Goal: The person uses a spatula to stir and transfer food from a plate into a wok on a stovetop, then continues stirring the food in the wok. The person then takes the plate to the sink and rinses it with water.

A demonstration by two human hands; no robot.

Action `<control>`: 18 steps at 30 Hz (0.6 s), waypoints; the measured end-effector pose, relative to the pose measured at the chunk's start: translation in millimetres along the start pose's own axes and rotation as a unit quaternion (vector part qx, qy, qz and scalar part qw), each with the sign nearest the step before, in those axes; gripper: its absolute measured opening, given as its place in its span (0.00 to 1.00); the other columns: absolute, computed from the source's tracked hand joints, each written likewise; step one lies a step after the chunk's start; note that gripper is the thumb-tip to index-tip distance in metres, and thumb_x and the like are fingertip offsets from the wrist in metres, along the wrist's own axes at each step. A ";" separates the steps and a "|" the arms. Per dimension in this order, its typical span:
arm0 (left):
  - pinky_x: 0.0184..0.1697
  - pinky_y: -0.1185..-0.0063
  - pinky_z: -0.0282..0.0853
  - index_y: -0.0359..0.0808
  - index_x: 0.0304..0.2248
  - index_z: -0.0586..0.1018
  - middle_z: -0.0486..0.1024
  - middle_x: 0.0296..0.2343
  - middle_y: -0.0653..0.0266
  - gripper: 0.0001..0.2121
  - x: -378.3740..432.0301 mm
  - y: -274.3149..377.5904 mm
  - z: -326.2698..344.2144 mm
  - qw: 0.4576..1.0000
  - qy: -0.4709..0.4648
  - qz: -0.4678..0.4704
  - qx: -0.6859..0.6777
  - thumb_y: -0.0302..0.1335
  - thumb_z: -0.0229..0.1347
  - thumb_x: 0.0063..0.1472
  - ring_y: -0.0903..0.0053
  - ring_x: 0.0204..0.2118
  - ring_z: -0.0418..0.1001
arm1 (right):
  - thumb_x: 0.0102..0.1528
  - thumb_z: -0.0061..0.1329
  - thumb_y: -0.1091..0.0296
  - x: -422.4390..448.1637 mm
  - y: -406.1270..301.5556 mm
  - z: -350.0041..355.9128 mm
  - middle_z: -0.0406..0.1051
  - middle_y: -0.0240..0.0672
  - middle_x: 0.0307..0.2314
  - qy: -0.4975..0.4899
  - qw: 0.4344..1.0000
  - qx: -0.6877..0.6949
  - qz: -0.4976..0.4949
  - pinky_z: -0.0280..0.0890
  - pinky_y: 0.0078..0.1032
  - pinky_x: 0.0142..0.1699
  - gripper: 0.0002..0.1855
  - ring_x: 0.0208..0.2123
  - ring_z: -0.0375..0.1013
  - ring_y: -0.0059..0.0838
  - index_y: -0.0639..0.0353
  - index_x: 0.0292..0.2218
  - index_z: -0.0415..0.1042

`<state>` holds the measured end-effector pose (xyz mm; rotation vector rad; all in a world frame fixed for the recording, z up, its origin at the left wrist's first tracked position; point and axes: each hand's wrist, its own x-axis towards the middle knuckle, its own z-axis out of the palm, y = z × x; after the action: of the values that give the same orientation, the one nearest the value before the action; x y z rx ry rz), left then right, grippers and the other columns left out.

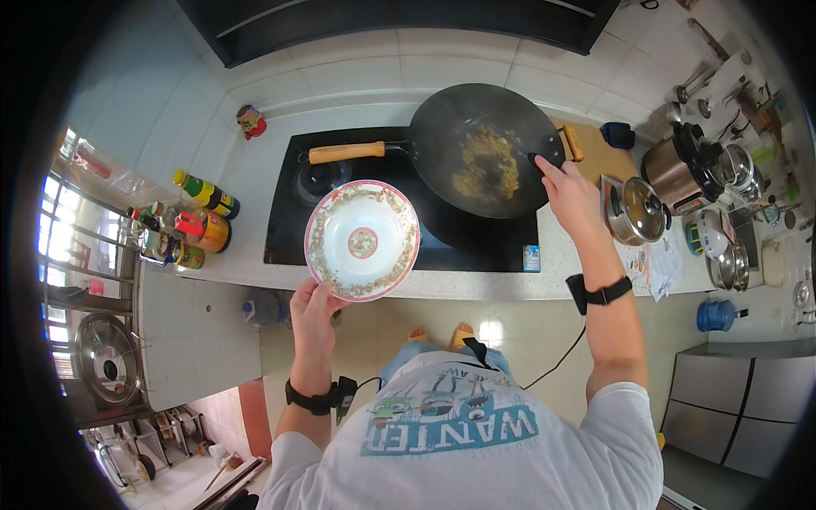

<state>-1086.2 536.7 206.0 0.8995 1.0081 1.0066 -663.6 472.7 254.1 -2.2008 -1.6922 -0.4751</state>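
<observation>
A white plate with a patterned rim is tilted towards me above the left front of the black cooktop; my left hand grips its lower edge. My right hand holds the dark end of a metal spatula, whose blade lies among the food. Chopped yellowish-brown food spreads over the bottom of a large dark wok. The wok has a wooden long handle pointing left and a short wooden side handle at its right.
Sauce and oil bottles stand at the counter's left end. Right of the wok are a lidded steel pot, a pressure cooker and a wooden board. A small blue-and-white packet lies at the cooktop's front right corner. A dark range hood overhangs the back.
</observation>
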 end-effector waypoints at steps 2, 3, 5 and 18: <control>0.33 0.80 0.75 0.27 0.37 0.73 0.77 0.30 0.59 0.09 -0.2 0.5 2.8 1.000 -0.003 -0.001 -0.001 0.23 0.45 0.61 0.78 0.29 0.77 | 0.51 0.49 0.68 3.2 12.6 1.8 0.68 0.39 0.26 -0.019 0.999 -0.026 -0.008 0.67 0.36 0.30 0.17 0.26 0.72 0.42 0.42 0.44 0.74; 0.34 0.80 0.75 0.27 0.37 0.73 0.77 0.30 0.59 0.09 -0.8 1.4 2.0 1.000 0.001 0.000 -0.001 0.23 0.45 0.61 0.78 0.29 0.77 | 0.51 0.49 0.68 5.1 17.3 -4.9 0.68 0.39 0.26 -0.018 0.999 -0.024 -0.012 0.67 0.36 0.30 0.17 0.26 0.72 0.42 0.42 0.44 0.74; 0.34 0.80 0.75 0.27 0.37 0.74 0.77 0.30 0.59 0.09 -3.9 -0.7 -1.7 1.000 0.010 0.002 -0.004 0.23 0.45 0.61 0.78 0.29 0.77 | 0.51 0.48 0.69 8.0 26.3 -36.6 0.68 0.39 0.27 -0.079 0.994 -0.066 -0.018 0.67 0.36 0.30 0.17 0.26 0.72 0.42 0.43 0.43 0.74; 0.32 0.81 0.73 0.27 0.35 0.75 0.76 0.30 0.60 0.08 -2.5 -6.2 -2.8 0.999 0.030 0.001 -0.021 0.23 0.46 0.61 0.79 0.28 0.75 | 0.49 0.50 0.71 41.4 50.8 -64.3 0.68 0.43 0.27 -0.130 0.989 -0.028 -0.061 0.65 0.38 0.36 0.17 0.31 0.70 0.45 0.48 0.42 0.75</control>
<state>-1087.8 533.0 200.0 0.8412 1.0328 1.0575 -608.6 467.1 327.4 -2.2912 -1.9762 -0.2775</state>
